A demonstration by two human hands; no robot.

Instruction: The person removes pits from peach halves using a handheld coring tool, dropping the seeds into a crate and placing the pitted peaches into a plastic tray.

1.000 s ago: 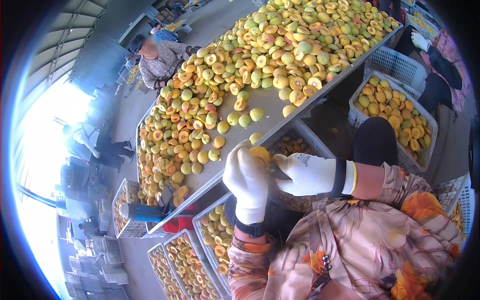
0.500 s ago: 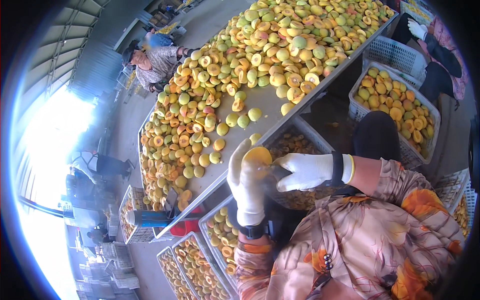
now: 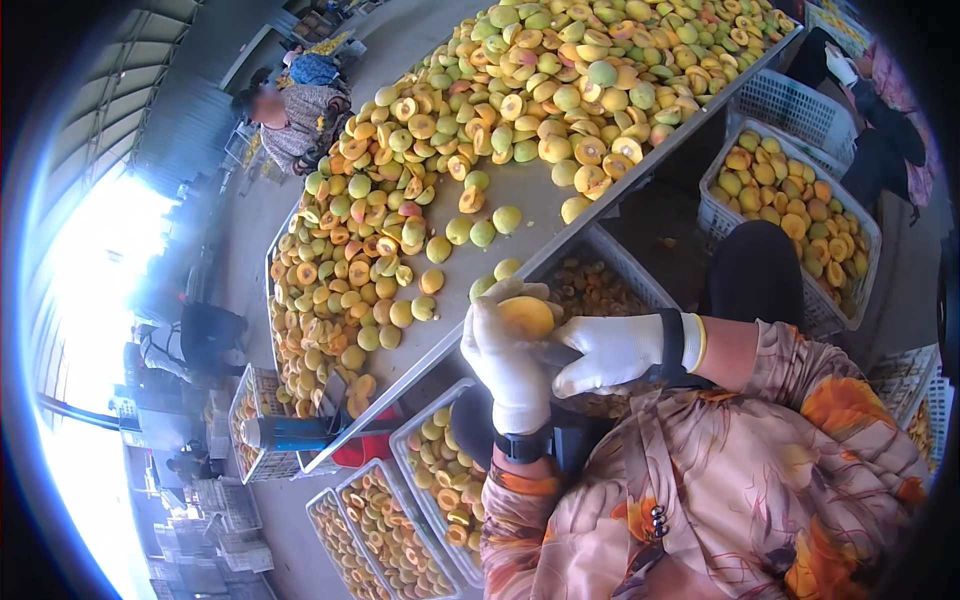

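Note:
My left hand (image 3: 508, 375), in a white glove, is wrapped round a yellow peach half (image 3: 527, 318) with its cut face showing. Close on its right is my right hand (image 3: 622, 350), also gloved in white. Its fingers are closed on a small dark tool (image 3: 558, 352) that points toward the peach half; its working end is too blurred to make out. Both hands are held just off the near edge of a metal table (image 3: 530, 190), which bears a large heap of halved peaches (image 3: 560, 70). Under the hands stands a crate (image 3: 625, 268) with brownish bits in it.
Crates of peach halves stand at lower left (image 3: 400, 435) and on the right (image 3: 875, 245). By the table's left corner are a blue cylinder (image 3: 290, 433) and a red container (image 3: 365, 450). One person (image 3: 305, 120) is across the table; another person's sleeve (image 3: 890, 120) shows at upper right.
My left hand has tilted and shifted slightly right, still holding the peach half. The right hand stays close beside it with the tool. The person across the table has drawn back their arm.

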